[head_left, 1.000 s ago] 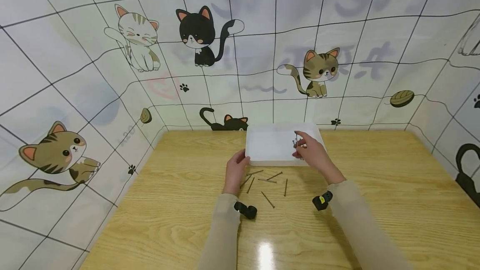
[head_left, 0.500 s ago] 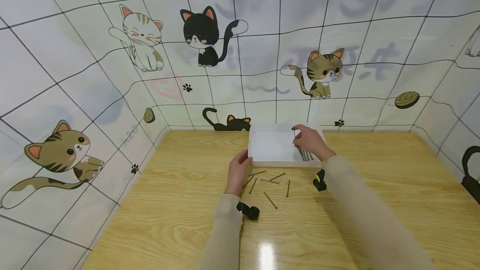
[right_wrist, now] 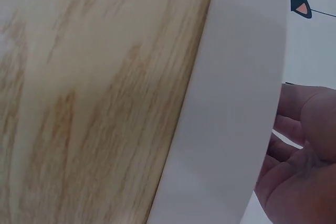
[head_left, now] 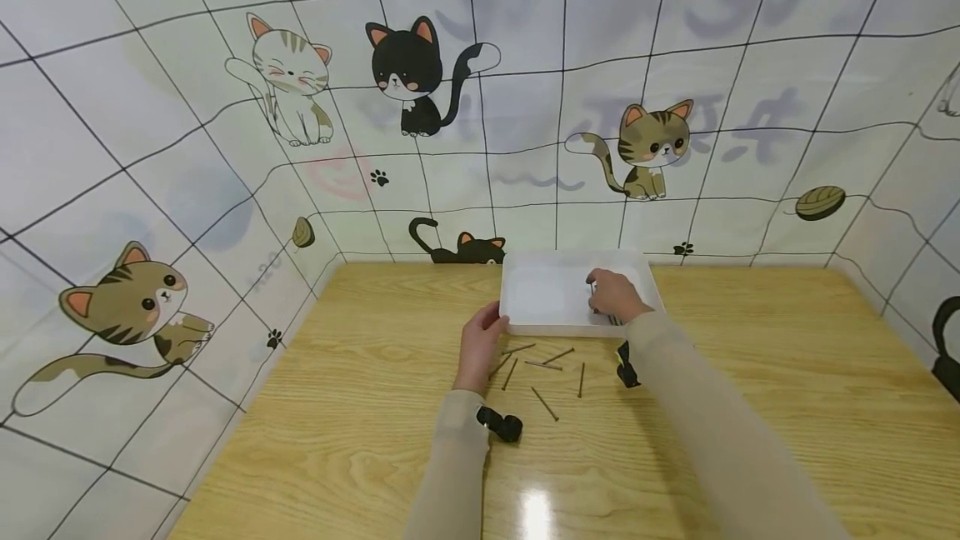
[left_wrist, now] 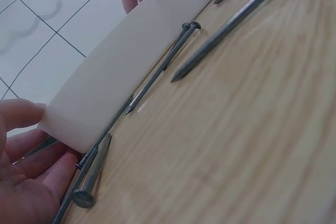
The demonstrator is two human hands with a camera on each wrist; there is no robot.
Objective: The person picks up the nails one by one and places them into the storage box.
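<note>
A shallow white tray (head_left: 547,330) stands at the far side of the wooden table. My left hand (head_left: 480,348) grips its near left corner, the thumb (left_wrist: 23,113) on the rim and the other fingers against the side. Inside the tray's right part, my right hand (head_left: 618,294) pinches an upright nail (head_left: 592,287) between thumb and forefinger. Other nails (head_left: 613,320) lie under that hand, partly hidden by it. In the right wrist view the tray wall (right_wrist: 226,98) covers the fingertips of my right hand (right_wrist: 302,156).
Several loose nails (head_left: 545,404) lie scattered on the table (head_left: 360,440) before the tray, some close to my left hand and the tray's front wall. A white wall covering (head_left: 517,107) printed with cats rises behind the table.
My right hand has moved down into the tray with the nail, and its forearm has swung inward over the tray's front edge. My left hand keeps its grip on the corner.
</note>
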